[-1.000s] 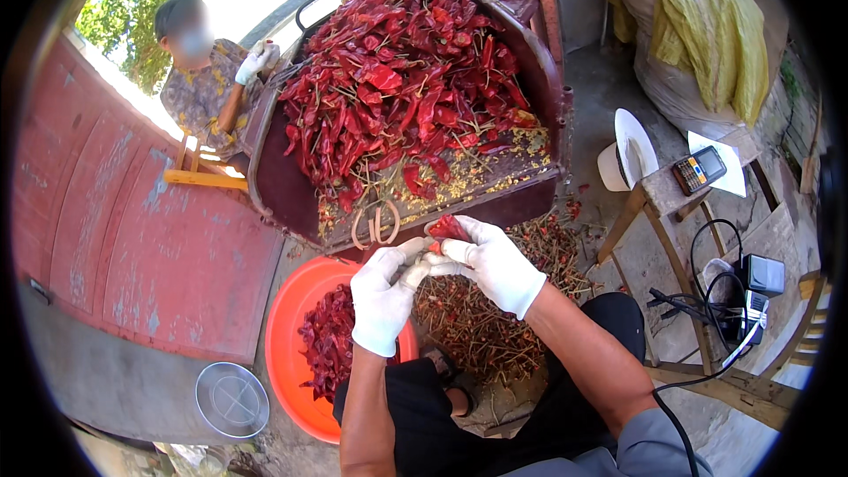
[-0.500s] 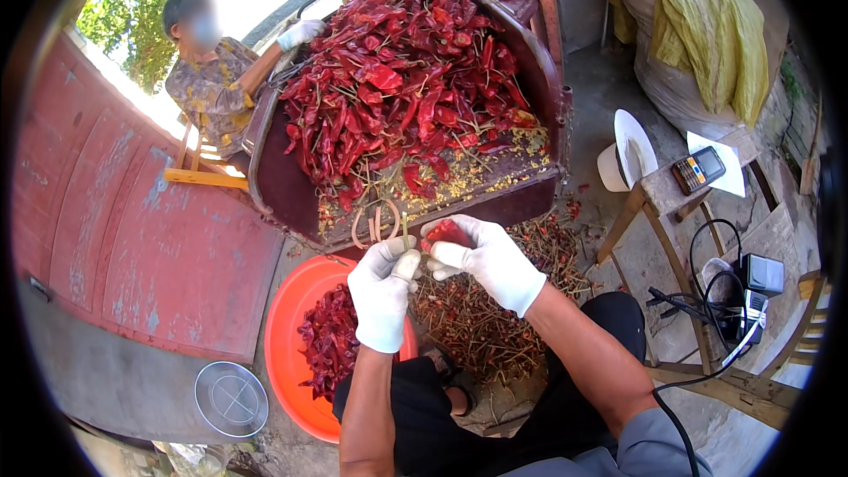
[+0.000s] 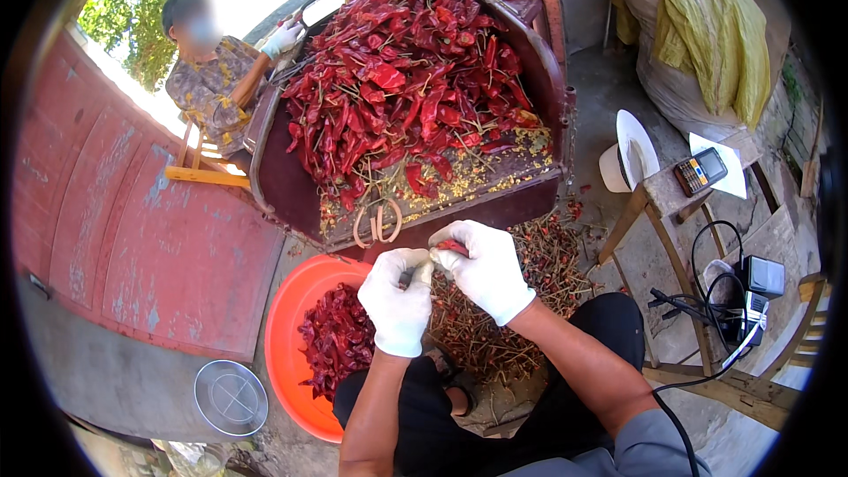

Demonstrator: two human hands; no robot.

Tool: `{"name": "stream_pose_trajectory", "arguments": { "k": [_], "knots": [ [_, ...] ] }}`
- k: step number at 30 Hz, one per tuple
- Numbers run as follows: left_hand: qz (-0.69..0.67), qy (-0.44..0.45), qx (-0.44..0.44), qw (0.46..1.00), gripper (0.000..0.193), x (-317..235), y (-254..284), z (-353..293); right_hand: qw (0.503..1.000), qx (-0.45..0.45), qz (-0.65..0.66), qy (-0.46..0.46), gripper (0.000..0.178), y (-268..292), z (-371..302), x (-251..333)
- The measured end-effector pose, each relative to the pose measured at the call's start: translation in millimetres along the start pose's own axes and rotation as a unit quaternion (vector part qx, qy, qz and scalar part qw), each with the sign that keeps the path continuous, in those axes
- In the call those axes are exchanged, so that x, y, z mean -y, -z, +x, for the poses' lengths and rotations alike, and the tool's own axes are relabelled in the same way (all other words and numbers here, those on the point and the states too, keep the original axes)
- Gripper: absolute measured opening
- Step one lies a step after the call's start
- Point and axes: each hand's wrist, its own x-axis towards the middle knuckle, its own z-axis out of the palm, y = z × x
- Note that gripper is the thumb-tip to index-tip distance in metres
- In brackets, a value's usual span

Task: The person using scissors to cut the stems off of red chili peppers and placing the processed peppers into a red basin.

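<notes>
My right hand (image 3: pixel 486 272), in a white glove, is closed on a dried red chili pepper (image 3: pixel 452 247), which shows between the fingers. My left hand (image 3: pixel 395 302), gloved alike, is closed in a pinch, its fingertips meeting the right hand's at the pepper's end; what it grips is hidden. Both hands are above the floor in front of a dark red metal cart bed (image 3: pixel 517 200), which holds a heap of dried chili peppers (image 3: pixel 389 79). Below left, an orange tub (image 3: pixel 281 336) holds more red peppers (image 3: pixel 334 331). Broken-off stems (image 3: pixel 495 340) lie beneath my right forearm.
A person (image 3: pixel 212 88) sits at the far left, one gloved hand at the cart's edge. A round sieve (image 3: pixel 230 397) lies lower left. To the right are a white hat (image 3: pixel 629 155), a wooden stool (image 3: pixel 667 194) bearing a handheld device (image 3: pixel 700 171), and cabled boxes (image 3: pixel 761 276).
Both hands have drawn slightly down and right and come together. The stem that showed at the left fingertips is out of sight. The other person's gloved hand has shifted left.
</notes>
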Motion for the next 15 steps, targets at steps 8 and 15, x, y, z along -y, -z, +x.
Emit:
{"name": "stream_pose_trajectory", "arguments": {
  "k": [8,15],
  "knots": [
    [-0.359,0.196,-0.003,0.913,0.017,-0.3,-1.8,2.8,0.872,0.049,0.416,-0.252,0.009,12.3,4.2,6.6],
    [-0.41,0.231,-0.025,0.882,0.013,10.1,-0.2,10.3,0.888,0.026,0.388,-0.245,0.015,12.9,8.2,10.7]
  ]
}}
